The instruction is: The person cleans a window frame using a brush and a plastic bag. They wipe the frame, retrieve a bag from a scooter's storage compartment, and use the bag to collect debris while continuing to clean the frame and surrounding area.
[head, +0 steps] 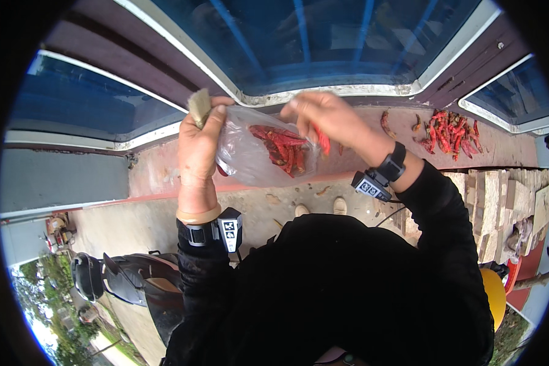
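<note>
My left hand (197,148) pinches a clear plastic bag (244,158) and also holds a brush with pale bristles (199,104) upright beside the thumb. Dried red chili peppers (281,148) show in the bag, which hangs over the ledge. Slightly blurred, my right hand (327,116) is at the bag's right side with a red chili pepper (321,138) under its fingers. A heap of dried chili peppers (453,132) lies farther right on the ledge, with a few single ones (386,124) to its left.
The reddish ledge (366,151) runs below a window with a white frame (329,90). Stacked pale slabs (489,206) stand at the right. A dark scooter or motorcycle (128,279) is parked at the lower left. My shoes (340,206) are on the concrete floor (132,224).
</note>
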Motion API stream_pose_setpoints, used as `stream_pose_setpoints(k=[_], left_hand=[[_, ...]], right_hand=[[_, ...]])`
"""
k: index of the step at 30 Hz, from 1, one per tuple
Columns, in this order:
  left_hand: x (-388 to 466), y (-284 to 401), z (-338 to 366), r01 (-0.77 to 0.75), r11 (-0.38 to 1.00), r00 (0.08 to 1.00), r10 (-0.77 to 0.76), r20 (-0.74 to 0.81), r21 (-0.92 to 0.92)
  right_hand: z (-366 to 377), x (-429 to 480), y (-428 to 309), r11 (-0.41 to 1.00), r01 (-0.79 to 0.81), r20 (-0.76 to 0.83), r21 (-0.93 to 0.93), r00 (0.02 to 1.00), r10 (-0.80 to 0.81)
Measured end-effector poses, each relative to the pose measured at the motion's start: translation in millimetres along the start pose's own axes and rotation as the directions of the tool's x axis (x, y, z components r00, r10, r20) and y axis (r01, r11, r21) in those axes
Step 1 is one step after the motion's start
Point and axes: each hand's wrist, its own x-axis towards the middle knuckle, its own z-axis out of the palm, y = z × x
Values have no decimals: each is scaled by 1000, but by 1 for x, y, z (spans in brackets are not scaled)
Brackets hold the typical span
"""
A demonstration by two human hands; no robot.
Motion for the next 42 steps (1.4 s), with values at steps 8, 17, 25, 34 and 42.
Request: stream_pose_setpoints(k=[8, 17, 25, 34, 42], left_hand=[[0, 1, 28, 7, 991, 974, -37, 225, 134], [8, -6, 27, 5, 1000, 996, -7, 85, 31], [14, -4, 26, -57, 998, 997, 59, -55, 37], [24, -5, 29, -32, 994, 998, 25, -62, -108], [17, 25, 77, -55, 991, 996, 46, -77, -125]], right_hand=[[15, 22, -29, 940, 237, -115, 246, 970, -215], [13, 16, -19, 973, 218, -150, 75, 967, -205], [36, 15, 23, 885, 269, -113, -379, 936, -333], [-72, -50, 37, 644, 139, -210, -753, 876, -434], [-202, -189, 79, 350, -385, -469, -854, 862, -195]])
